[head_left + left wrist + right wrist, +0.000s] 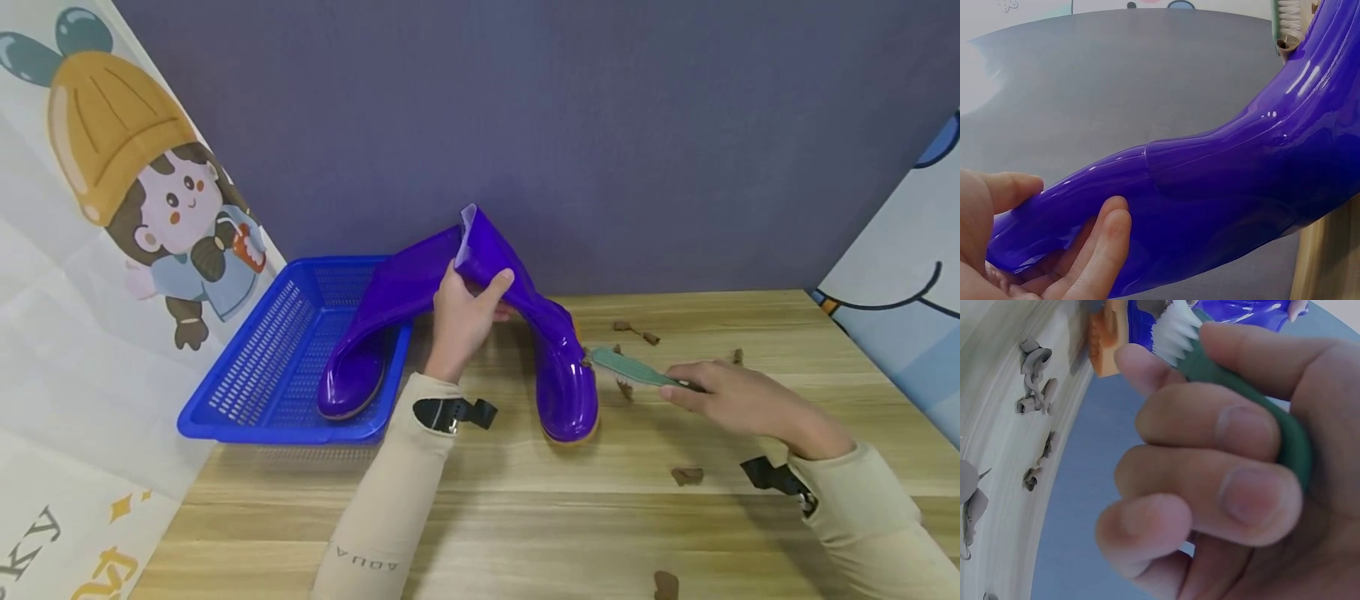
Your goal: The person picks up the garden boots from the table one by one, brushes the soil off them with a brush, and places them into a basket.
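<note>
A glossy purple rain boot [566, 379] with an orange sole stands toe toward me on the wooden table, its shaft bent over to the left. My left hand [465, 321] grips that shaft near its top opening, thumb on one side and fingers on the other in the left wrist view. In my right hand [738, 400] is a green brush [626, 367] with white bristles [1175, 331], fingers curled round its handle. The brush head is right at the boot's sole edge, where a brown clump [1286, 45] shows.
A second purple boot [352, 375] lies partly in a blue plastic basket [225, 429] at the left. Several brown curled scraps [687, 476] are scattered over the table [525, 525] around the brush. A dark grey panel [600, 150] rises behind the table.
</note>
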`<state>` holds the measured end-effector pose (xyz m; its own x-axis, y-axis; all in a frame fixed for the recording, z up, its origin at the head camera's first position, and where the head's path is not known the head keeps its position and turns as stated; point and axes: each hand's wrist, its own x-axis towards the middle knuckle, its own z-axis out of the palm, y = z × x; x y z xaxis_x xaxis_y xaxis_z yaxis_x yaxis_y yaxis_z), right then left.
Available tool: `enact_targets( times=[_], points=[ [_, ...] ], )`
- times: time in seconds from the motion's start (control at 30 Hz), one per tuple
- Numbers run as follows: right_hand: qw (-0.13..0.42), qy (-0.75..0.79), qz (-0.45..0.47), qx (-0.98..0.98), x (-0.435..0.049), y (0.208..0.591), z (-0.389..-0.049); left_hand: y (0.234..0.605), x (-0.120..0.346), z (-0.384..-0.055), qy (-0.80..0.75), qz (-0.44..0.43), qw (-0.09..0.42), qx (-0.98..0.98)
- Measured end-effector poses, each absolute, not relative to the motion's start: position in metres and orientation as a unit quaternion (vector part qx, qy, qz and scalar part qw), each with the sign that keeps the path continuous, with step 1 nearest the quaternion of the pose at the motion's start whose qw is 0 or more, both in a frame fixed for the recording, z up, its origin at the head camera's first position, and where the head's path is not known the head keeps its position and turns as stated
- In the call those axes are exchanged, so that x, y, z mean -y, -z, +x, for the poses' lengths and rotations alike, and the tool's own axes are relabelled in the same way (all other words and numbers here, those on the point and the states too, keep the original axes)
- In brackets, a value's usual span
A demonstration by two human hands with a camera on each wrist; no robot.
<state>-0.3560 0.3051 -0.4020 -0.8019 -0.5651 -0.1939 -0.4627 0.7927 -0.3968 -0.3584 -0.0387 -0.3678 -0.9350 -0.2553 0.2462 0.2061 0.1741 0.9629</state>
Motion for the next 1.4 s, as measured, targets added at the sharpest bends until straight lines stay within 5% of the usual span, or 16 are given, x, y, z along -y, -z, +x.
enact_targets(
  times=[0.2, 0.5, 0.97, 1.4],
  points=[
    [0.155, 0.185, -0.282, -0.929, -0.309, 0.391, -0.355, 0.367, 0.039, -0.36, 0.636, 0.016, 0.18, 0.75],
    [0.064, 0.245, -0.289, -0.923, -0.279, 0.403, -0.347, 0.369, 0.038, -0.36, 0.637, 0.015, 0.179, 0.749],
    [0.22, 0.266, -0.315, -0.884, -0.291, 0.413, -0.351, 0.368, 0.04, -0.359, 0.638, 0.014, 0.177, 0.749],
    [0.254, 0.26, -0.328, -0.872, -0.31, 0.407, -0.357, 0.369, 0.042, -0.361, 0.643, 0.017, 0.177, 0.744]
  ],
)
